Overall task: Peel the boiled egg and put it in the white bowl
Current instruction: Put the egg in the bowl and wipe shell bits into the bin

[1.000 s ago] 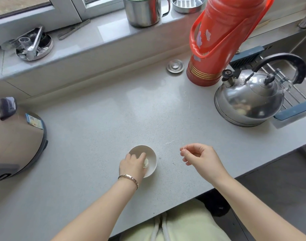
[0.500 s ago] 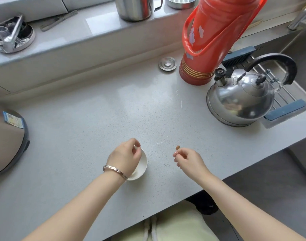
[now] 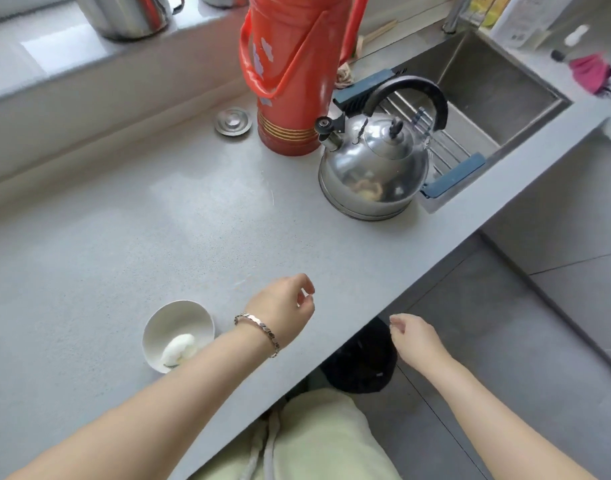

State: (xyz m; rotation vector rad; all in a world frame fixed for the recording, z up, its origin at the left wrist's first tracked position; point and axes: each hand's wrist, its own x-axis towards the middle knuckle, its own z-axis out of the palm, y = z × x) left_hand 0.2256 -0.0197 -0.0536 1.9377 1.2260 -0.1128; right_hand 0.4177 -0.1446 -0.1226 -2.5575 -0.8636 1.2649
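A peeled white egg (image 3: 179, 348) lies inside a white bowl (image 3: 172, 317) at the lower left of a grey surface (image 3: 124, 244). The left hand (image 3: 283, 306), at centre, hovers over the surface, loosely curled and holding nothing. The right hand (image 3: 415, 337), lower right, hangs past the surface's edge; whether its pinched fingertips hold anything, I cannot tell.

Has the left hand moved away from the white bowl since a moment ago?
Yes. The left hand was over the white bowl; it is now to the bowl's right, near the counter edge, with the peeled egg inside.
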